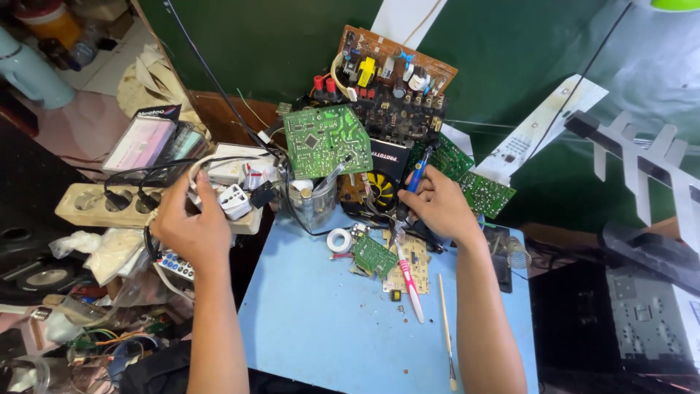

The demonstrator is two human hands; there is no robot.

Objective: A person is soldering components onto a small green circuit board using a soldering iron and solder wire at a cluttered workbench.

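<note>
Right hand (436,204) around soldering iron (417,175) (fingers curled)

matt blue tabletop (306,321); glossy green circuit board (326,140); seemingly plastic toothbrush (409,281).

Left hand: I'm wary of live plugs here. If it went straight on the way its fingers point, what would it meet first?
The left hand already rests at the white adapter plug on the beige power strip; straight on, probably the white plugs and cords behind it, though depth is unclear.

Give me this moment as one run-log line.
left hand: on white plug at power strip | right hand: holding blue-handled soldering iron | small green circuit board, toothbrush: on blue table
</note>
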